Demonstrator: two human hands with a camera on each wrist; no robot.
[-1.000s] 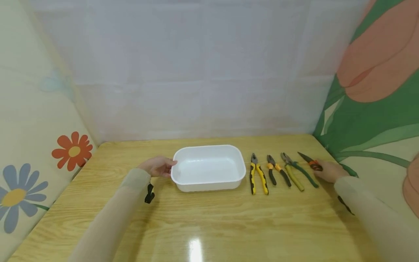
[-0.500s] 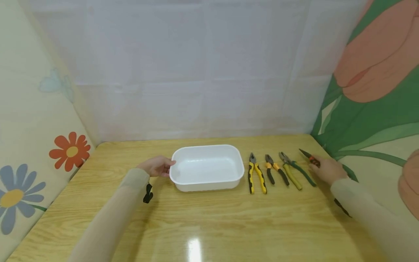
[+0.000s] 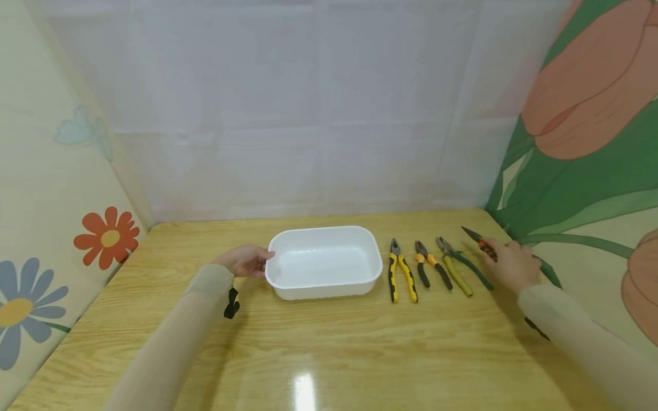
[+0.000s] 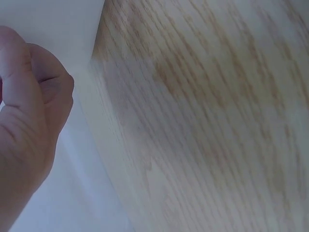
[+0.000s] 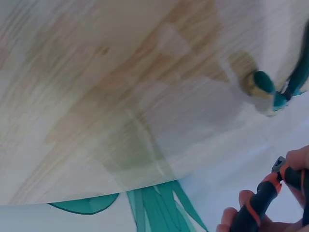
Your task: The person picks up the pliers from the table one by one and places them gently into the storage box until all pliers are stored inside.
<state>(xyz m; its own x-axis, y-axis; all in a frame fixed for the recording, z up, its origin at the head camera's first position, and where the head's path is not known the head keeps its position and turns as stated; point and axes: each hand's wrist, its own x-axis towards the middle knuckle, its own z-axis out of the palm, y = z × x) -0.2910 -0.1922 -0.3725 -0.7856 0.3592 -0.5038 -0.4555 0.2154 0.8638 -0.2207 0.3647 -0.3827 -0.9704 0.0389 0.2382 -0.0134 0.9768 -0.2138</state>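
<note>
My left hand (image 3: pixel 245 261) pinches the left rim of a white rectangular plastic tub (image 3: pixel 324 293), thumb on top, fingers hidden under the edge. At the far right, my right hand (image 3: pixel 516 266) grips needle-nose pliers (image 3: pixel 486 249) with black and red-orange handles, their dark pointed tip aimed up and left. Seen from the right wrist, both handles of these pliers (image 5: pixel 251 212) lie within curled fingers. Closest to that hand on the table are pliers (image 3: pixel 456 275) with one yellow-green and one dark green handle.
Left of the green-handled pliers lie smaller pliers (image 3: pixel 434 262) with orange and black handles, then larger yellow-and-black pliers (image 3: pixel 409 279) beside the tub. All rest on a wood-grain table (image 3: pixel 339 354). A white cloth backdrop (image 3: pixel 308 114) and flower-patterned side panels (image 3: pixel 591 188) border it.
The right hand has raised the needle-nose pliers from the tabletop and shifted slightly up and left with them. My left hand keeps its hold on the tub; the other pliers stay put.
</note>
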